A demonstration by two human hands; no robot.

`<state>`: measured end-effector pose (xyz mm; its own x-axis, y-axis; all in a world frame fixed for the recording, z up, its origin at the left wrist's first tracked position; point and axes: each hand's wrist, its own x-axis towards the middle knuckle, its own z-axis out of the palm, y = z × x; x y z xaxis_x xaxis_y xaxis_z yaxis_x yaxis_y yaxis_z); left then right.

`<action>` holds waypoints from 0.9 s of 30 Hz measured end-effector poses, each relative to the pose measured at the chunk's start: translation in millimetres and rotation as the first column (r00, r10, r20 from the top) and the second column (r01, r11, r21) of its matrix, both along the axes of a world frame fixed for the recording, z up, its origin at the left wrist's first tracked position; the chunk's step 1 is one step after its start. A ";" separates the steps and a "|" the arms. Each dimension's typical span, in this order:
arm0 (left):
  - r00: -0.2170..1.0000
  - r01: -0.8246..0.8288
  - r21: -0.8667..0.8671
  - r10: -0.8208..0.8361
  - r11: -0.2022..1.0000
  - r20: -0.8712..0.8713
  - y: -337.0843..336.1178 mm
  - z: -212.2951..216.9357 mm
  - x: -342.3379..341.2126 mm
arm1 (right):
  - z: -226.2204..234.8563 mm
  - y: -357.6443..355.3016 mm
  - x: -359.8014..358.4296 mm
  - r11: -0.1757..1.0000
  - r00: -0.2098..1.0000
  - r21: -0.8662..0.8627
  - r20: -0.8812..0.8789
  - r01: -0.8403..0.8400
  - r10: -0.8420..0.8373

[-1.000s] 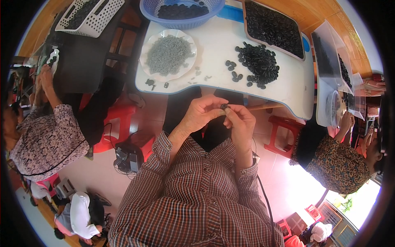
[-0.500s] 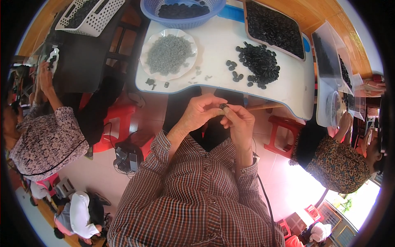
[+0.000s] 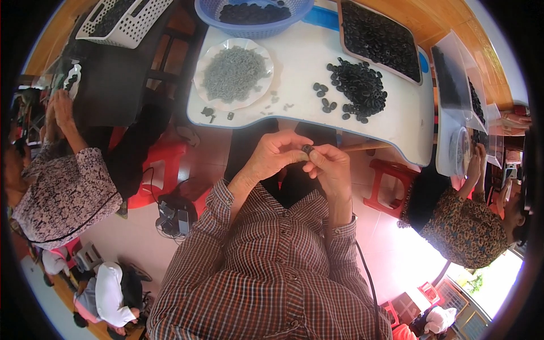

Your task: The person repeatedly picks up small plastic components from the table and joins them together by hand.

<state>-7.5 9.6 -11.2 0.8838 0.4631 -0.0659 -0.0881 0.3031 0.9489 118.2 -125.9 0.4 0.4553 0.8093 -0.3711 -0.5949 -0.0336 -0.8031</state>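
Between my two hands, over my lap and just short of the table edge, is a small dark oval piece [image 3: 307, 148]. My left hand [image 3: 276, 154] pinches it from the left between thumb and forefinger. From the other side, the thumb and fingers of my right hand [image 3: 328, 164] close on the same piece. On the table ahead lies a heap of black oval pieces [image 3: 360, 89], several of them loose at its left. A white scalloped plate [image 3: 199, 85] holds a mound of small grey translucent parts [image 3: 233, 73]. Fine detail of the held piece is hidden by my fingertips.
At the table's back stand a blue basket [image 3: 255, 27] and a tray [image 3: 381, 61] of black pieces. Small scraps [image 3: 208, 112] lie near the front left edge. Seated people work at left [image 3: 68, 192] and right [image 3: 467, 229]. A red stool [image 3: 388, 187] stands at right.
My fingers have shifted slightly around the dark piece, which shows a little more. At the right, the other person's hands have moved up a little.
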 end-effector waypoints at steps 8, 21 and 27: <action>1.000 0.014 0.048 -0.013 0.999 -0.012 2.3 4.6 -0.8 | -4.2 0.5 -0.4 1.000 0.999 0.014 -0.042 -0.009 0.010; 0.998 0.053 -0.016 -0.053 0.998 -0.014 3.4 5.7 -3.0 | -9.2 -2.3 -1.0 0.998 0.992 0.041 -0.120 -0.041 0.045; 0.998 0.053 0.005 -0.053 0.999 -0.017 2.6 5.7 -3.5 | -12.5 -2.5 -0.1 0.997 0.989 -0.028 -0.132 -0.074 0.070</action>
